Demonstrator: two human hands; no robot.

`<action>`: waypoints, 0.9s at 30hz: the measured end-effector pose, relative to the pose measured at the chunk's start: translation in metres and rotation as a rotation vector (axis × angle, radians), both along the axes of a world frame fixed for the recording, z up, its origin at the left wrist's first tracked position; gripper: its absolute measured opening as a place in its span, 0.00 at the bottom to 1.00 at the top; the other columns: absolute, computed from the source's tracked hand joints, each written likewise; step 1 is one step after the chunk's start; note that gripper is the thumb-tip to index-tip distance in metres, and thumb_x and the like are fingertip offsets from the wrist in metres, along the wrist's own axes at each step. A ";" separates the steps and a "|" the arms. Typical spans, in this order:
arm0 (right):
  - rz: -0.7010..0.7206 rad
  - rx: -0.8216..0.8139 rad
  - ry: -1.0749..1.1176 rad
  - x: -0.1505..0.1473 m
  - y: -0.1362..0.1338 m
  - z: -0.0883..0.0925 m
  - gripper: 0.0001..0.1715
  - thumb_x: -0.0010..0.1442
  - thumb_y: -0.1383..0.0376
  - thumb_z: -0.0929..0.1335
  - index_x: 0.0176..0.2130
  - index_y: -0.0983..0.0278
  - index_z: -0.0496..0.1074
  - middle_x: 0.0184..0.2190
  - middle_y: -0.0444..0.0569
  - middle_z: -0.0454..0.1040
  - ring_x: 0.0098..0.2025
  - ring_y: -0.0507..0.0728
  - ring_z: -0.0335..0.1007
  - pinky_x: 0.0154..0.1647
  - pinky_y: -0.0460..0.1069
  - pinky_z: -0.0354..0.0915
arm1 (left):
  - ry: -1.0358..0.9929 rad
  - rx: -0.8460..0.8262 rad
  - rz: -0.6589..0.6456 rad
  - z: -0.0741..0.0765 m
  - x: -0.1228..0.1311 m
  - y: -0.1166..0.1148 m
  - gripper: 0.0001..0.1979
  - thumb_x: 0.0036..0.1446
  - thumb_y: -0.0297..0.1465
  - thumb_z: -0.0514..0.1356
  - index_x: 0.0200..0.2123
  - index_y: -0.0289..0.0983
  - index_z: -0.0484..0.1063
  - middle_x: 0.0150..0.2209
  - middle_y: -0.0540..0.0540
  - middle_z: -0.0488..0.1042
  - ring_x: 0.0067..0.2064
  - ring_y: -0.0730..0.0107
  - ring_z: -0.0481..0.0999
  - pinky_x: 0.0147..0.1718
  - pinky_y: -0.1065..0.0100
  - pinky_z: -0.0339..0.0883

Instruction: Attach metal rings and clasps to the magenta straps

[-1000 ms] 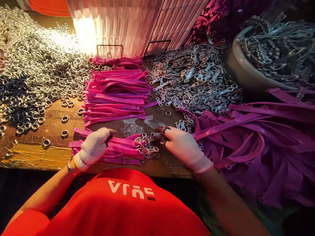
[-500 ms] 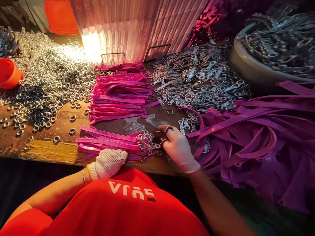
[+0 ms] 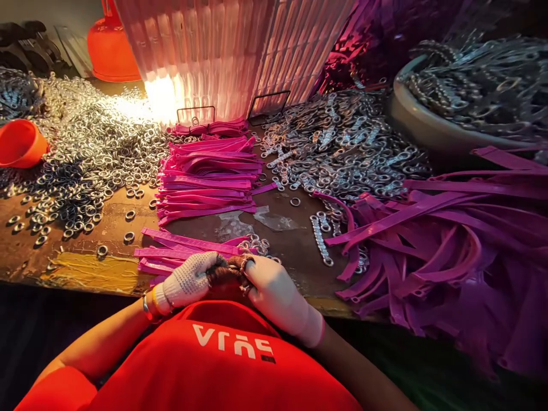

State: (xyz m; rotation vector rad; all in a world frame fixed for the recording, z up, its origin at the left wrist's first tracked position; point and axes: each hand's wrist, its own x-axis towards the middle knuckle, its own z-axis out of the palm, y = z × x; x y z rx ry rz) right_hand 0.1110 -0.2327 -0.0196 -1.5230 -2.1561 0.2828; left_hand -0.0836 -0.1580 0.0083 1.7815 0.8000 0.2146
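My left hand [image 3: 192, 278], in a white dotted glove with dark fingertips, is closed at the table's near edge. Against its fingertips presses my right hand [image 3: 272, 288], also gloved and closed, its dark finger ends curled inward. Whatever the two hands pinch between them is hidden by the fingers. Just beyond them lies a small bunch of pink straps [image 3: 192, 245], with metal rings and links [image 3: 257, 244] gathered at its right end. Farther back is a larger stack of pink straps [image 3: 208, 182].
Loose metal rings [image 3: 98, 154] are heaped at left, by an orange cup [image 3: 22, 144]. Metal links [image 3: 338, 142] pile up at right, before a full basin [image 3: 411, 108]. Purple straps [image 3: 411, 245] overhang the right edge. Ribbed clear panels [image 3: 205, 57] stand behind, near a bright light.
My right hand has moved left and toward me, from beside the metal links to meet my left hand. The left hand has turned its fingers toward it. The view has tilted slightly.
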 end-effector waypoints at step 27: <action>0.165 0.011 0.072 0.010 0.083 0.035 0.09 0.55 0.72 0.63 0.26 0.63 0.68 0.25 0.50 0.72 0.27 0.55 0.64 0.30 0.49 0.55 | -0.152 -0.566 0.204 0.027 0.007 0.055 0.13 0.62 0.41 0.56 0.33 0.37 0.63 0.23 0.54 0.63 0.19 0.80 0.58 0.17 0.77 0.51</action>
